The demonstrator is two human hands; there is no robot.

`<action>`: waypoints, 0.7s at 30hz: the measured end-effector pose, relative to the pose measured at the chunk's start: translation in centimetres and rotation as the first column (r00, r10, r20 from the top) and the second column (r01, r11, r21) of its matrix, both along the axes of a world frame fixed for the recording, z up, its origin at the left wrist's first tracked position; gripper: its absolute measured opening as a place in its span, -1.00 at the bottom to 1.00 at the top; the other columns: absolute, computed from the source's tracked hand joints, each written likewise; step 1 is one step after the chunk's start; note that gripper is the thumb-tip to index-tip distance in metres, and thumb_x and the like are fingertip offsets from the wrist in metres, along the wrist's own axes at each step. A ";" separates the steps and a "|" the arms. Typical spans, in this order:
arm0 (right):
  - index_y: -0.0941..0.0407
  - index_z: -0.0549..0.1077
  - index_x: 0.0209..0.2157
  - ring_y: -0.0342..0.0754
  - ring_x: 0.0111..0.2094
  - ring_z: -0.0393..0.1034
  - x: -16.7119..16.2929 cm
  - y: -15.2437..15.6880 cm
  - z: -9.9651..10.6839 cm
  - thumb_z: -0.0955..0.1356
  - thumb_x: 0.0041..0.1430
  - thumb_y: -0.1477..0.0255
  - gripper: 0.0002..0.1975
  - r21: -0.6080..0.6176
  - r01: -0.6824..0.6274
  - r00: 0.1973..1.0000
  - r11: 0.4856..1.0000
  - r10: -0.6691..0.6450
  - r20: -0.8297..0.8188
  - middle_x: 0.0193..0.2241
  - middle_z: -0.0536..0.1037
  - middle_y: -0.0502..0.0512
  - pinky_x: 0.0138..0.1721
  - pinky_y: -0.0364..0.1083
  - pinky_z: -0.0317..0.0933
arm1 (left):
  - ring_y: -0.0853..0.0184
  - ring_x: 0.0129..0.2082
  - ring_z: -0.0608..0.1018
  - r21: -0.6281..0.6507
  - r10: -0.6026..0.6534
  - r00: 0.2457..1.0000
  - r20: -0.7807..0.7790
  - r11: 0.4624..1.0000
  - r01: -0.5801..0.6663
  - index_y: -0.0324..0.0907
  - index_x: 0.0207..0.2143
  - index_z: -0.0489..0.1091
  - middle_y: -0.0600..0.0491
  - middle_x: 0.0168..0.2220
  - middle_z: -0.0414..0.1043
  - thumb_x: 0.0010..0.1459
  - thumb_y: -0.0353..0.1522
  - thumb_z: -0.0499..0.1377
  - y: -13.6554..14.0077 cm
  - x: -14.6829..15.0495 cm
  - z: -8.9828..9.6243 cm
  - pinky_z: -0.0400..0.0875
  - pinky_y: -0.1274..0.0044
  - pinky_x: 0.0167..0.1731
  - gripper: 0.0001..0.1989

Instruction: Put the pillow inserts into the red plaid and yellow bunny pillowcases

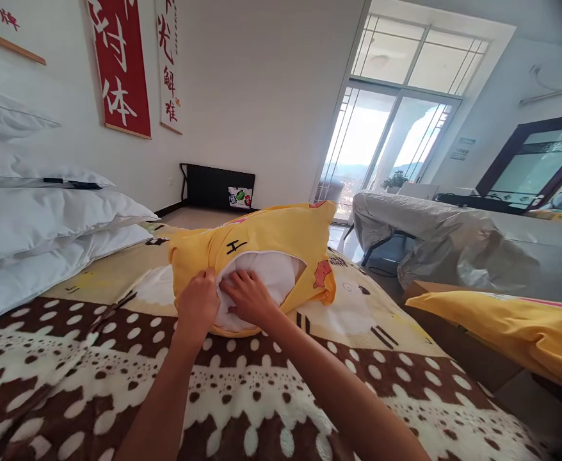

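A yellow pillowcase (pixel 271 227) with printed figures lies on the bed, its opening facing me. Inside it shows a white pillow (pixel 274 272). My left hand (pixel 198 301) grips the left edge of the opening, fingers curled over the yellow cloth. Within the opening, my right hand (pixel 249 298) presses on the white pillow, its fingers bent against the fabric; whether it pinches any of it I cannot tell.
White pillows (pixel 60 218) are stacked at the left on the patterned blanket (pixel 242 397). Another yellow pillow (pixel 516 326) rests on a cardboard box (pixel 420 288) at the right. Behind it stands furniture under plastic sheeting (pixel 477 243). A black panel (pixel 208 186) leans by the far wall.
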State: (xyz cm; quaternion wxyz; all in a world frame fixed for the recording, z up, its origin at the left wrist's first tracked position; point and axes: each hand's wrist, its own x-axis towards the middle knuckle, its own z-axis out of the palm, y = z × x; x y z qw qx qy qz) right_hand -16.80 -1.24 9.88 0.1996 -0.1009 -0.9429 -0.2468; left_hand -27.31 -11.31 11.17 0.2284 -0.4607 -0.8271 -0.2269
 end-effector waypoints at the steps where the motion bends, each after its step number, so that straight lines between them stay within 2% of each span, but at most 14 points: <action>1: 0.10 0.28 -0.03 0.09 -0.13 0.20 -0.2 0.0 0.1 0.47 -0.05 0.30 -0.46 -0.001 -0.004 1.000 1.000 0.004 0.006 -0.13 0.37 0.15 -0.17 0.02 0.13 | 0.15 -0.34 0.53 0.014 0.002 1.000 0.009 1.000 -0.002 -0.23 -0.29 0.36 -0.07 -0.36 0.45 0.05 -0.56 -0.05 0.0 -0.1 -0.1 0.24 0.47 -0.48 -0.75; 5: 0.12 0.25 -0.02 0.06 -0.15 0.21 0.1 0.1 0.5 0.47 -0.07 0.29 -0.42 -0.005 -0.062 0.996 0.998 0.062 0.068 -0.16 0.38 0.13 -0.18 0.00 0.13 | 0.11 -0.28 0.47 0.247 0.034 0.999 -0.006 0.968 -0.031 -0.19 -0.39 0.37 -0.06 -0.40 0.43 0.01 -0.53 0.02 0.7 -0.9 -1.1 0.30 0.40 -0.33 -0.83; 8: 0.14 0.24 0.00 0.05 -0.17 0.22 0.8 0.2 0.6 0.46 -0.04 0.26 -0.40 -0.024 -0.092 0.992 0.995 0.094 0.083 -0.17 0.39 0.13 -0.16 0.00 0.13 | 0.11 -0.23 0.40 0.455 0.021 0.994 -0.104 0.890 0.029 -0.20 -0.36 0.37 -0.10 -0.34 0.40 0.06 -0.51 0.01 1.8 -1.5 -1.6 0.31 0.36 -0.21 -0.83; 10: 0.14 0.23 0.00 0.05 -0.16 0.23 1.2 0.3 0.6 0.45 -0.02 0.24 -0.41 -0.040 -0.097 0.991 0.995 0.100 0.086 -0.18 0.40 0.14 -0.15 0.00 0.13 | 0.13 -0.18 0.38 0.533 -0.025 0.987 -0.158 0.839 0.107 -0.22 -0.26 0.37 -0.12 -0.26 0.40 0.12 -0.49 0.00 2.6 -1.7 -1.6 0.30 0.37 -0.15 -0.81; 12: 0.15 0.23 0.01 0.05 -0.16 0.24 1.3 0.4 0.5 0.44 -0.01 0.22 -0.40 -0.061 -0.103 0.991 0.993 0.108 0.075 -0.19 0.41 0.14 -0.15 0.01 0.14 | 0.16 -0.20 0.39 0.553 -0.084 0.978 -0.191 0.814 0.178 -0.22 -0.19 0.37 -0.10 -0.25 0.42 0.18 -0.46 -0.02 3.3 -1.8 -1.6 0.29 0.38 -0.15 -0.79; 17: 0.20 0.12 0.14 0.07 -0.16 0.26 1.1 0.7 -0.3 0.43 -0.02 0.17 -0.24 -0.174 -0.115 0.993 0.978 0.106 -0.059 -0.15 0.43 0.18 -0.11 0.02 0.16 | 0.21 -0.35 0.43 0.516 -0.185 0.961 -0.205 0.814 0.267 -0.24 -0.24 0.36 -0.04 -0.40 0.42 0.23 -0.45 -0.06 4.0 -1.6 -1.8 0.30 0.44 -0.33 -0.79; 21: 0.24 0.24 0.06 0.09 -0.16 0.28 0.4 1.2 -1.4 0.39 0.03 0.22 -0.39 -0.216 -0.100 0.988 0.971 0.070 -0.139 -0.17 0.45 0.23 -0.12 0.03 0.17 | 0.21 -0.35 0.40 0.472 -0.204 0.947 -0.247 0.829 0.301 -0.19 -0.36 0.34 -0.02 -0.43 0.38 0.20 -0.48 -0.03 3.3 -0.2 -1.3 0.28 0.44 -0.34 -0.82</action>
